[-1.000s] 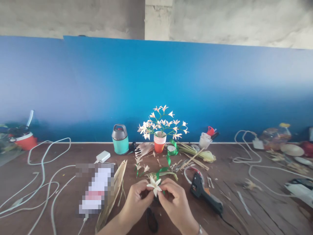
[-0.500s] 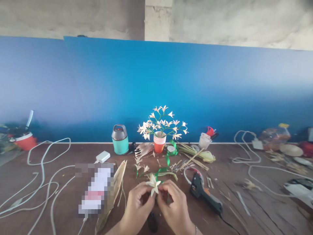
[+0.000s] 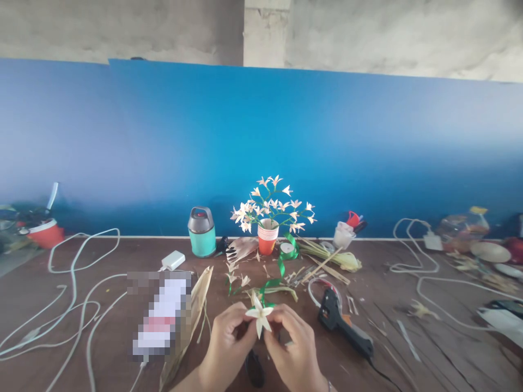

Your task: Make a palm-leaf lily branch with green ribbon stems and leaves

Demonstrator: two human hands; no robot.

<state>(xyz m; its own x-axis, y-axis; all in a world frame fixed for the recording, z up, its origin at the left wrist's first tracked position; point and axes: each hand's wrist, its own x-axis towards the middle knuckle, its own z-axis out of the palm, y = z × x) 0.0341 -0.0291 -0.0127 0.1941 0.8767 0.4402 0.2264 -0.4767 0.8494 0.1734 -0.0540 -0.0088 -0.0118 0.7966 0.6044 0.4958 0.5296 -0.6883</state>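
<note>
Both hands are closed in a fingertip pinch on one pale, star-shaped craft flower (image 3: 259,314), held just above the near middle of the table (image 3: 116,348), its open face turned toward the wearer. The left hand (image 3: 231,337) grips from one side and the right hand (image 3: 292,338) from the other, thumbs brought near each other below the petals. The step in hand looks like fine work at the base of the bloom, perhaps binding or setting its petals, though the fingers hide the base and any stem. Green ribbon (image 3: 281,267) winds from its roll (image 3: 287,247) to just behind the flower; whether it is joined to it cannot be told. The next move seems to call for a light, steady pinch with one hand so the other can work without creasing the petals. The glue gun (image 3: 345,324) lies on the table just beyond the right hand, untouched, and similar blooms (image 3: 281,206) on green stems stand in the paper cup (image 3: 267,242) behind.
</note>
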